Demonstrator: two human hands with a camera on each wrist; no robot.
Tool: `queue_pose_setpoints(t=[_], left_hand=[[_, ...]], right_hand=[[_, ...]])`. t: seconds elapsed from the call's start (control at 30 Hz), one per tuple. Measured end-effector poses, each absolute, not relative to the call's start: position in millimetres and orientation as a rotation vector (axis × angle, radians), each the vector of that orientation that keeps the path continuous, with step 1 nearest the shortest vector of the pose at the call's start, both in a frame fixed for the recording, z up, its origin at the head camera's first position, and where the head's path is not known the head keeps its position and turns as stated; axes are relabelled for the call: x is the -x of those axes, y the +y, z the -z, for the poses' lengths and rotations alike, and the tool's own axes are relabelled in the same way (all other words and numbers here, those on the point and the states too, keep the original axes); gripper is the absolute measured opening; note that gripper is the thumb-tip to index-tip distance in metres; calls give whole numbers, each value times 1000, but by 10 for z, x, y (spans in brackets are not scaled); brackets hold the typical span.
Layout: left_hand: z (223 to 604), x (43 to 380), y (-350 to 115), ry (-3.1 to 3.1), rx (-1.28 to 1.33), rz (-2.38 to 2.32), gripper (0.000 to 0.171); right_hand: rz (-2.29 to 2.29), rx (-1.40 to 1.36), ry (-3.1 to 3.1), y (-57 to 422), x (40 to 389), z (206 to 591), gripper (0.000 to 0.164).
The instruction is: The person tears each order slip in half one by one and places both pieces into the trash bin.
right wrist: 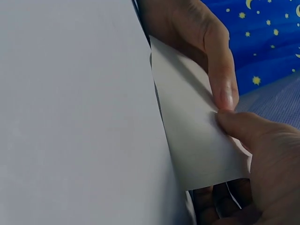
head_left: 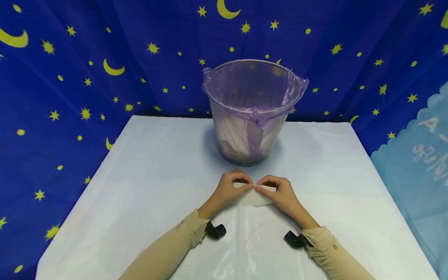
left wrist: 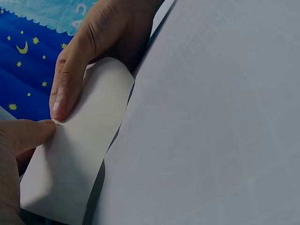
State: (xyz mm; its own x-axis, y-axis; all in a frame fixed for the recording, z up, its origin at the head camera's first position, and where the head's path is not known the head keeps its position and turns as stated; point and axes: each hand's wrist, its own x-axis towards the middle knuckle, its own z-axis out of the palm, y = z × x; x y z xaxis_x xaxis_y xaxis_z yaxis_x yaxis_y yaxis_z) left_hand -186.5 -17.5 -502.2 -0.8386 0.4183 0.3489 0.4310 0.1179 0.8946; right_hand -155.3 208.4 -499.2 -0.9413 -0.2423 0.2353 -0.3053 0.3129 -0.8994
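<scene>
Both hands pinch a small piece of white paper (head_left: 254, 199) by its upper edge, low over the table in the head view. My left hand (head_left: 231, 187) has its thumb on the near face, and my right hand (head_left: 281, 193) does likewise. The two thumb tips almost meet at the middle of that edge. In the left wrist view the paper (left wrist: 79, 140) looks slightly bent, its lower edge wavy beside the tabletop. The right wrist view shows the paper (right wrist: 197, 126) below the thumbs, with fingers partly hidden behind it.
Beyond the hands stands a mesh wastebasket (head_left: 220, 128) lined with a purple plastic bag (head_left: 258, 116). A white cover lies on the table (head_left: 140, 175). Blue cloth (head_left: 157, 77) with yellow moons and stars hangs behind and at the sides. Black wrist mounts (head_left: 216, 231) sit at both sleeves.
</scene>
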Motion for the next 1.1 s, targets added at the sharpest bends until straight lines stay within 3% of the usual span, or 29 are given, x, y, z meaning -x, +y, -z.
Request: queue_pose_setpoints(t=[0.6,1.1], left_hand=[[4992,1858,-189,-2368,901,1884,6],[4695,1913,-253,-2353,995,1839,6]], right_hand=[[-1630,-519,-2469,2023,1518,4958,8],[-1547,-526,-2531,1961,1523,4630,7]])
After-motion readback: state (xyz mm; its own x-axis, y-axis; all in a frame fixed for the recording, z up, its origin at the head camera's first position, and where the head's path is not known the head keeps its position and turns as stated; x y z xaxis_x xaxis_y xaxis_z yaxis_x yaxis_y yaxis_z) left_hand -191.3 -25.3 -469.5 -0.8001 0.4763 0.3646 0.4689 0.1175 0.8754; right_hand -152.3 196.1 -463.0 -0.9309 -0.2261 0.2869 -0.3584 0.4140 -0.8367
